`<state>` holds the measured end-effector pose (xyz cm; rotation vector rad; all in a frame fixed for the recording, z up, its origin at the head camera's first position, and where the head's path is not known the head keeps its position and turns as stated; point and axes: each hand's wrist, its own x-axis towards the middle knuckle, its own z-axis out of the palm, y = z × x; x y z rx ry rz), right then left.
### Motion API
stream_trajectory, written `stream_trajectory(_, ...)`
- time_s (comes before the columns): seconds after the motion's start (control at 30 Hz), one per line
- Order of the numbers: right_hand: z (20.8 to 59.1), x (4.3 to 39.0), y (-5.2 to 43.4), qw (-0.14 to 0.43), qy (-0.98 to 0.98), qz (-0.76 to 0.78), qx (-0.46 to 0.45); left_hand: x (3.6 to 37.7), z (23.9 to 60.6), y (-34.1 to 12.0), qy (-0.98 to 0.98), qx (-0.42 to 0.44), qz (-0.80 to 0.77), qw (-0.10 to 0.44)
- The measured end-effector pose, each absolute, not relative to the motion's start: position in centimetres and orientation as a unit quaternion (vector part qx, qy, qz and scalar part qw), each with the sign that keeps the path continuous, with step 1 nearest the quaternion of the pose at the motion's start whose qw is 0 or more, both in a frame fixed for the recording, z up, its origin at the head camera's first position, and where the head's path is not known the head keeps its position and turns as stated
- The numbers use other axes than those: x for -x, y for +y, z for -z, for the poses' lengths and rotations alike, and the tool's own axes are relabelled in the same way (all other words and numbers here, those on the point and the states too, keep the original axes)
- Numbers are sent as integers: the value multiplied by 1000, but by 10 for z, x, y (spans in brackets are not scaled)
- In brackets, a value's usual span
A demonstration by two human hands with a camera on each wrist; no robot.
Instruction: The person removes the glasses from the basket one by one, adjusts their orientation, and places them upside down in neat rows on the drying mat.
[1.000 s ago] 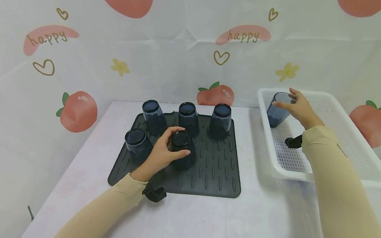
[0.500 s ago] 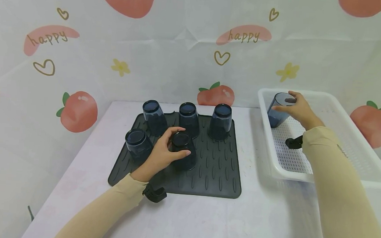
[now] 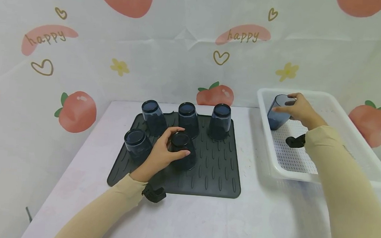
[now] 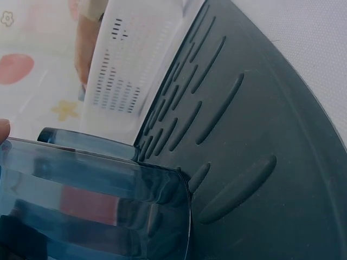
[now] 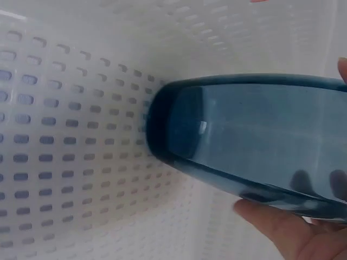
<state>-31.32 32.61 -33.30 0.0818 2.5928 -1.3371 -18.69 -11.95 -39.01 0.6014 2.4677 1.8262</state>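
Note:
In the head view, my left hand [image 3: 161,153] curls thumb and fingers round an upside-down blue tinted drinking glass [image 3: 183,158] on the dark ribbed drying mat [image 3: 212,181]. That same glass [image 4: 92,195] fills the lower left of the left wrist view, its rim on the mat. Over at the right, my right hand [image 3: 303,110] holds another blue glass [image 3: 276,118] near its top, mouth up and slightly tilted, inside the white perforated basket [image 3: 286,174]. In the right wrist view, the thumb lies against this glass [image 5: 255,130], and fingertips show dimly through it.
Upside-down glasses stand on the mat: a back row with a left glass [image 3: 154,117], a middle glass [image 3: 188,119] and a right glass [image 3: 220,122], plus a front-left glass [image 3: 137,145]. A printed cloth [image 3: 169,36] hangs behind the white table [image 3: 203,223].
My right hand's fingers have drawn in from a wider spread to the glass in the basket, and that glass has shifted slightly. My left hand stays on its glass.

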Motion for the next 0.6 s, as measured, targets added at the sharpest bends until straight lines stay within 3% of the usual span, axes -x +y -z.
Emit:
stream_trajectory(0.2, 325, 306, 333, 150, 884, 443, -17, 187, 390, -119, 791, -190, -581, 7)
stream_trajectory(0.6, 315, 290, 335, 170, 899, 403, -30, 186, 391, -120, 794, -185, -579, 6)
